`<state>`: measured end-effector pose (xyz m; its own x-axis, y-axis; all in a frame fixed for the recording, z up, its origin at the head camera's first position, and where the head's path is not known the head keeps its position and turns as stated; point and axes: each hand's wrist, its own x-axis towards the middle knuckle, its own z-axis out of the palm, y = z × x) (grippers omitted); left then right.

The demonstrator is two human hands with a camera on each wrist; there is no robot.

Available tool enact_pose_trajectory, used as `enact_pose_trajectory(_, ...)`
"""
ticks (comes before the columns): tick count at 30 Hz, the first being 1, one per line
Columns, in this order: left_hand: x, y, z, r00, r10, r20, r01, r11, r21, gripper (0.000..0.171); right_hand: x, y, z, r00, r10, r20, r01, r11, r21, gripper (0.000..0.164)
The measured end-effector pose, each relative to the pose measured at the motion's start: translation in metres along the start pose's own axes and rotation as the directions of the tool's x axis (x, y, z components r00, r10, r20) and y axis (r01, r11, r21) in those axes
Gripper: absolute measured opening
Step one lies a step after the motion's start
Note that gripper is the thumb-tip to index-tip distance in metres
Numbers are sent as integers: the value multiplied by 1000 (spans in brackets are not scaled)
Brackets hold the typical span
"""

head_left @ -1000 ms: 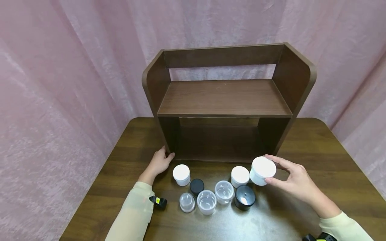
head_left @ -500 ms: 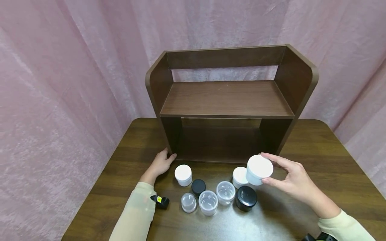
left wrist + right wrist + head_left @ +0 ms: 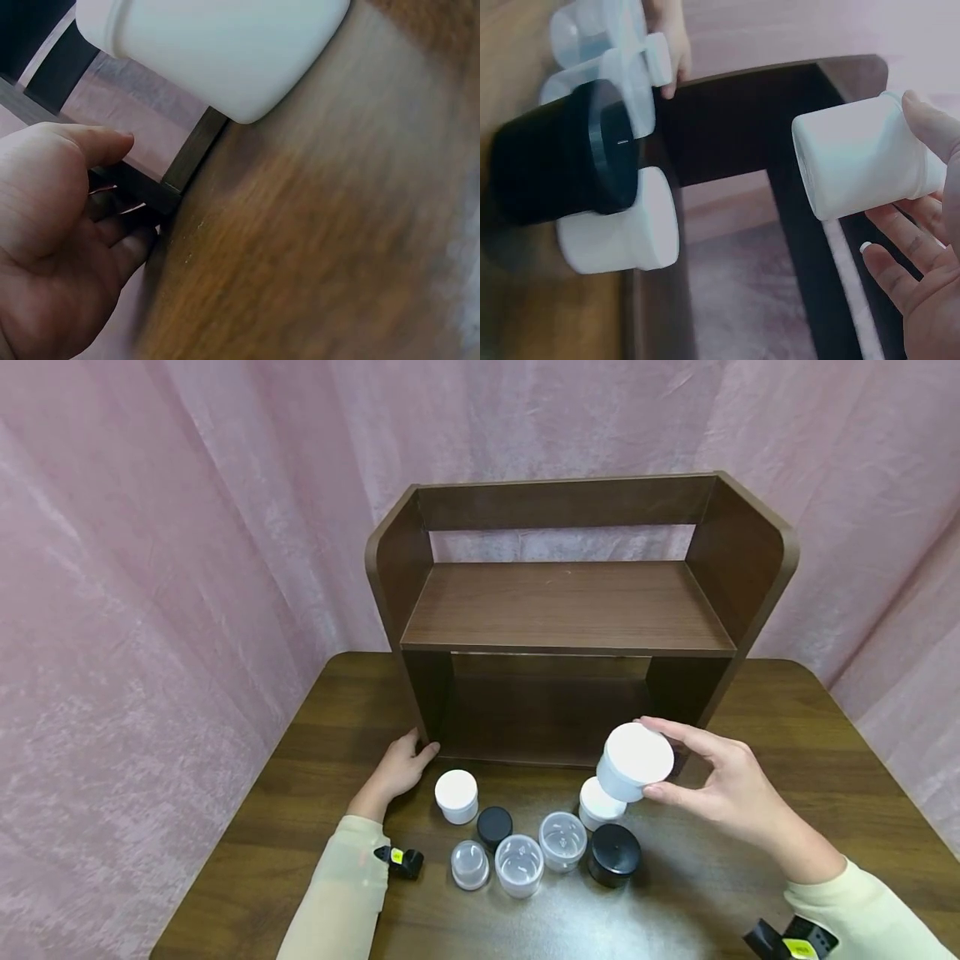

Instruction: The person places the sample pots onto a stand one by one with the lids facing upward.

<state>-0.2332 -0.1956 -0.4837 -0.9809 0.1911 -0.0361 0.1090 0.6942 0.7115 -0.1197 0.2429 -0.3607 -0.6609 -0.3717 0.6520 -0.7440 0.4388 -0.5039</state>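
My right hand holds a large white lidded jar between thumb and fingers, raised off the table at the shelf's front right. In the right wrist view the jar lies across the picture, its base away from the palm. Below it stands a smaller white jar, partly covered by the held one. My left hand grips the lower left front edge of the brown two-tier shelf; in the left wrist view the panel's end sits between thumb and fingers. Another white jar stands close to that hand.
In front of the shelf stand a small black-lidded jar, a larger black jar and clear jars, plus a small clear one. All are on the wooden table. A pink curtain hangs behind.
My right hand has lifted the large white jar upward and moved it left, over the smaller white jar. The left hand stays at the shelf's corner; the view has shifted slightly.
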Motion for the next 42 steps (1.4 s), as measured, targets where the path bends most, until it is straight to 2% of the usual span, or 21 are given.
enact_pose_trajectory(4,1,-1,2,1000,-2,-5,2,1000,-6,68,22,-6,-3,995,-94,-16,94,995,18,82)
enact_pose_trajectory(10,1,-3,5,1000,-1,-10,1,1000,-25,68,53,-21,-5,991,-135,3,135,990,43,79)
enact_pose_trajectory(18,-1,-5,7,1000,-15,-26,13,997,-71,71,90,-41,-6,997,-76,22,74,994,79,74)
enact_pose_trajectory(27,-2,-10,14,995,-56,-79,47,993,-112,77,132,-54,-1,1000,-7,23,5,995,100,66)
enact_pose_trajectory(37,-4,-12,13,995,-60,-86,48,989,-137,77,169,-60,14,994,94,62,-104,978,183,60)
enact_pose_trajectory(42,-5,-14,12,994,-59,-90,46,989,-138,76,191,-55,23,986,136,98,-158,952,264,61)
